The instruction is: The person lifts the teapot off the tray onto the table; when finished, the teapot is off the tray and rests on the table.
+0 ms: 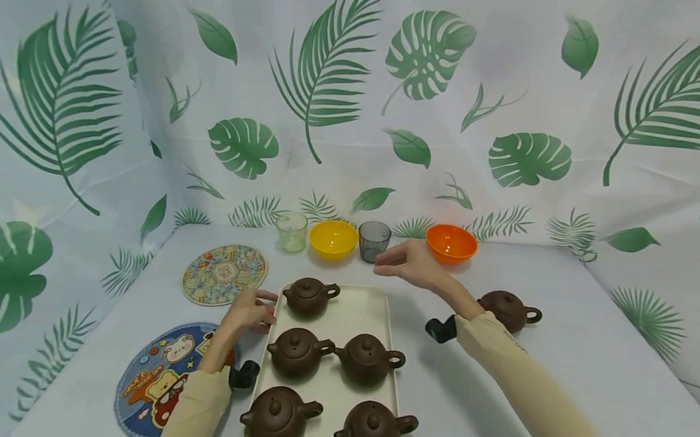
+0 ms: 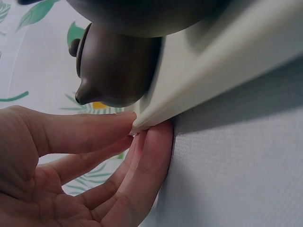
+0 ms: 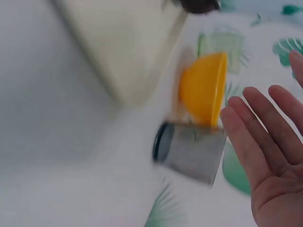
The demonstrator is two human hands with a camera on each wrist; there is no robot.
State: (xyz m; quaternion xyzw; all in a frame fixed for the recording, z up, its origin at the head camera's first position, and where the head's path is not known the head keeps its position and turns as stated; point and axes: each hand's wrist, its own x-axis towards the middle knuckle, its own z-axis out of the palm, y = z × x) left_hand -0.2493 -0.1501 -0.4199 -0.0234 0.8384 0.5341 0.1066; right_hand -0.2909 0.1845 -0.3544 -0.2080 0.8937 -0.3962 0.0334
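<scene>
Several dark brown teapots (image 1: 294,353) stand on a cream tray (image 1: 359,312), whose far right part is bare. My left hand (image 1: 249,311) is at the tray's left edge; in the left wrist view, the thumb (image 2: 90,132) lies on top of the rim and the fingers below, pinching it. A teapot (image 2: 118,66) stands close to that grip. My right hand (image 1: 410,265) hovers beyond the tray's far right corner, near a grey glass (image 1: 375,240), with nothing held and its fingers extended. Another brown teapot (image 1: 505,311) sits right of the tray, partly behind the right forearm.
Along the back wall stand a pale green glass (image 1: 292,231), a yellow bowl (image 1: 333,239) and an orange bowl (image 1: 451,243). Left of the tray lie a round floral mat (image 1: 224,274) and a blue cartoon mat (image 1: 143,359), the latter partly under the left arm.
</scene>
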